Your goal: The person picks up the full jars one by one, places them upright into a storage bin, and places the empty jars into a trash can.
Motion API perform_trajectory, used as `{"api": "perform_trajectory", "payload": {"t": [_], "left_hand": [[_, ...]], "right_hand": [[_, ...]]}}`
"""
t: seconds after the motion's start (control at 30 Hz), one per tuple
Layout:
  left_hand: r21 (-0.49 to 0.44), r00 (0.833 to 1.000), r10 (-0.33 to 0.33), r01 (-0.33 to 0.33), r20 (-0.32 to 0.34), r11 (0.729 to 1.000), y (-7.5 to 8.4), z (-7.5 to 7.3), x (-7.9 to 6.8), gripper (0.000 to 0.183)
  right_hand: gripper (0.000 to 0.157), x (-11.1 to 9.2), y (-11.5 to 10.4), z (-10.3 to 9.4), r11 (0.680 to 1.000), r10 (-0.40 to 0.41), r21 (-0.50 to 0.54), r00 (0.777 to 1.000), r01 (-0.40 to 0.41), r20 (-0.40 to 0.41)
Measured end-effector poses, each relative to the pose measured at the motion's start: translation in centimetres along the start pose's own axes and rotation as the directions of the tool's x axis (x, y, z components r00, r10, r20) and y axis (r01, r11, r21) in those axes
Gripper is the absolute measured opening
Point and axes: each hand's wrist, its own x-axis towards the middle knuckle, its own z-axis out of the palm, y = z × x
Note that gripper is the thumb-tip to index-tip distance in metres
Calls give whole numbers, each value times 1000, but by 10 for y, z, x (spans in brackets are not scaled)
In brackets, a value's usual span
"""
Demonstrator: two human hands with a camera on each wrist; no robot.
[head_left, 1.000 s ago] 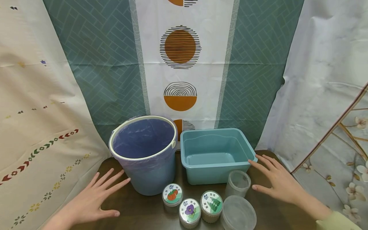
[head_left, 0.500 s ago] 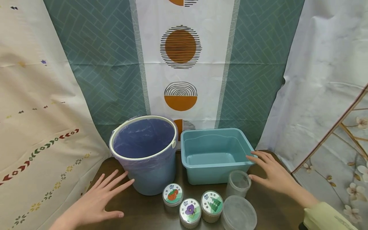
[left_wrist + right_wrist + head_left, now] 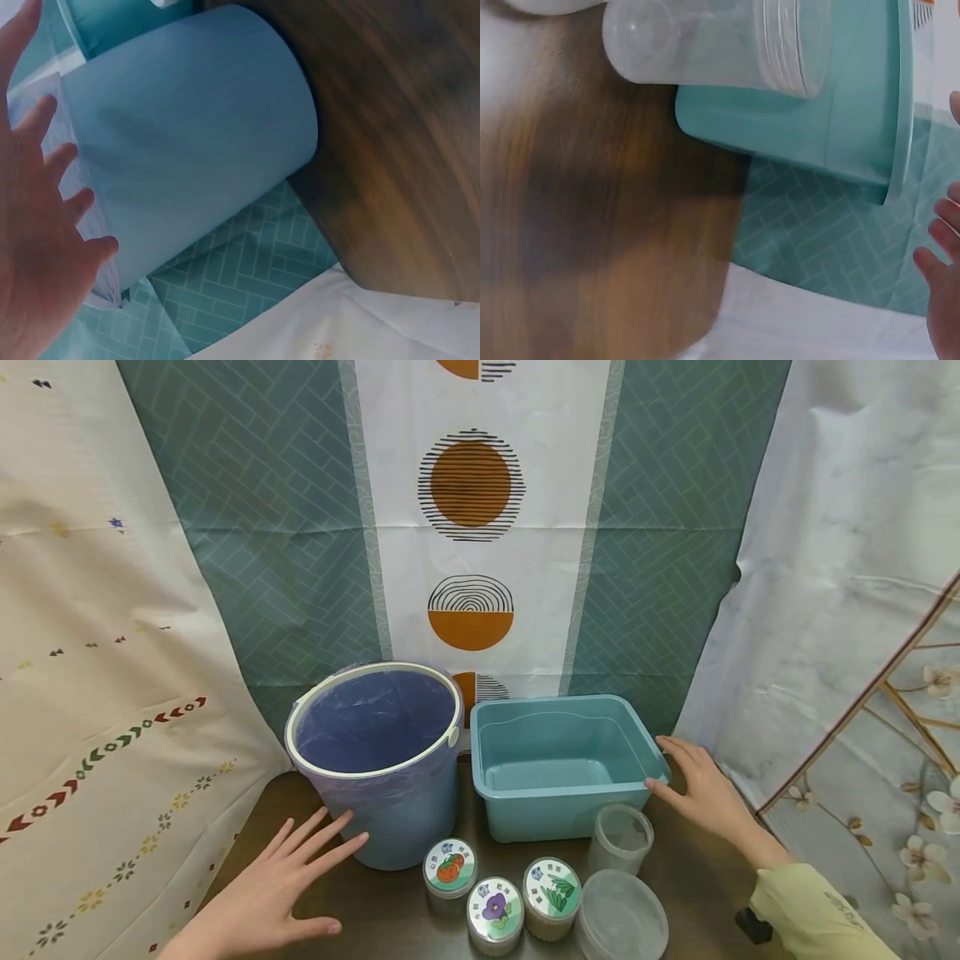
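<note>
My left hand (image 3: 273, 893) is spread with straight fingers in front of a blue bin (image 3: 408, 827), its fingertips overlapping the bin's lower wall in the head view. The left wrist view shows the same fingers beside the bin's lined rim, holding nothing. At the right, my right hand (image 3: 705, 797) has its fingertips close to the right rim of a teal basin (image 3: 540, 818). Nothing is in its grasp, and in the right wrist view its fingers (image 3: 946, 236) stand apart from the basin. Just in front of the basin is a clear plastic jar (image 3: 697, 45) without a lid.
Three jars with picture lids stand at the front: tomatoes (image 3: 450, 868), a purple flower (image 3: 495, 910), green pods (image 3: 552, 893). Beside them is a wider translucent container (image 3: 622, 918). A patterned curtain (image 3: 472, 543) hangs behind the dark wooden table (image 3: 360, 918).
My left hand has drifted to the right along the bin's front. My right forearm has swung left, and the right fingertips have risen along the basin's right side. The containers have stayed put.
</note>
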Motion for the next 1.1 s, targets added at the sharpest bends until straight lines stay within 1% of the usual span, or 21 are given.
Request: {"api": "perform_trajectory", "payload": {"t": [0.13,0.23,0.3,0.37,0.53,0.67,0.83,0.97,1.03,1.1], "left_hand": [[3,1000,15,-15,-19,1000,6,3,2,90],[9,999,39,-38,-34,999,9,6,5,90],[15,998,54,-54,-39,998,12,8,7,90],[15,997,71,-70,-42,997,14,9,10,91],[6,995,89,-89,-37,996,21,11,18,91],[8,995,95,-95,-30,995,25,12,22,90],[2,995,95,-95,-25,995,30,14,28,90],[-15,996,90,-90,-26,996,32,16,31,91],[-29,996,85,-86,-23,996,34,18,33,91],[-48,997,79,-80,-20,996,37,21,36,90]], "right_hand": [[67,-1,5,7,992,94,82,995,-92,-24],[64,-2,6,14,980,155,136,986,-145,-65],[63,-4,6,19,969,196,166,978,-181,-77],[62,-7,5,23,956,245,186,966,-227,-82],[66,-14,4,34,914,359,225,931,-337,-62],[69,-16,2,41,868,436,288,898,-404,-54],[69,-18,-2,48,796,540,361,840,-486,-60],[66,-18,-6,54,737,589,451,806,-503,-64],[65,-17,-8,57,707,604,506,794,-495,-67],[63,-17,-11,59,688,616,538,783,-487,-79]]}}
